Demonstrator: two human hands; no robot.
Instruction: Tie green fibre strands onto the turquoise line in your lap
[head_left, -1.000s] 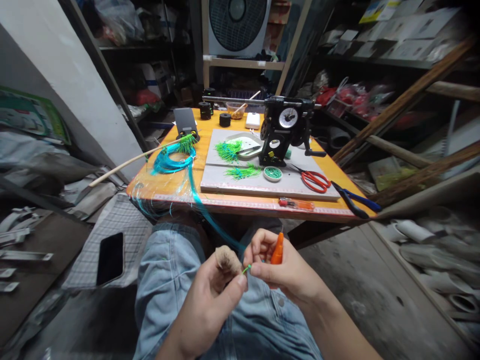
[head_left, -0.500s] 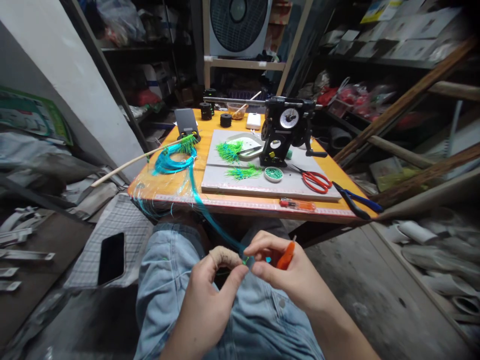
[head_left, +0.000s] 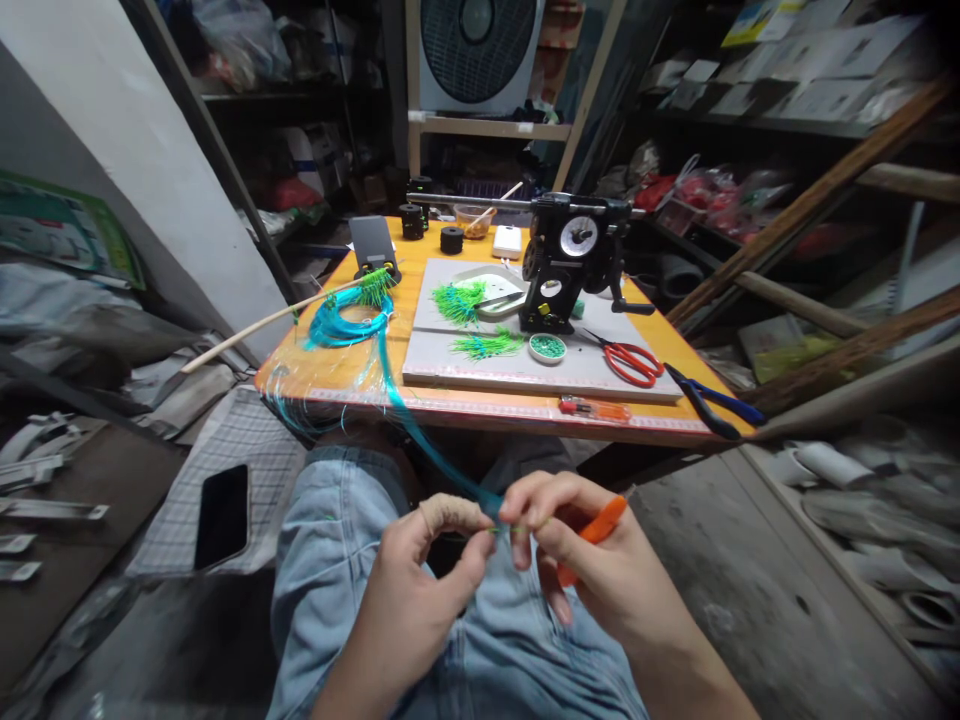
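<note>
Over my lap, my left hand (head_left: pixel 429 575) pinches a thin green thread (head_left: pixel 495 530) between thumb and wrapped index finger. Beige tape (head_left: pixel 454 513) covers that finger. Close by on the right, my right hand (head_left: pixel 589 545) has thumb and fingertips together at the thread's other side, while an orange-handled tool (head_left: pixel 604 519) is tucked in its grip; the tool's working end is hidden. A bundle of blue fishing line (head_left: pixel 420 435) runs down from the table to my fingertips. Its coil (head_left: pixel 330 325) lies at the table's left, under a wooden stick (head_left: pixel 262 328) hung with green threads.
A grey board (head_left: pixel 435 350) on the table (head_left: pixel 694 355) carries green-blue thread bundles (head_left: pixel 487 345), a dish of green beads (head_left: pixel 547 348), a black cranked device (head_left: pixel 555 260) and red scissors (head_left: pixel 634 362). Blue pliers (head_left: pixel 712 400) and an orange cutter (head_left: pixel 596 409) lie near the edge. A phone (head_left: pixel 223 517) rests left.
My right hand has shifted slightly right and turned, and the orange tool now tilts further over. Its lower fingers have uncurled. My left hand stays nearly still.
</note>
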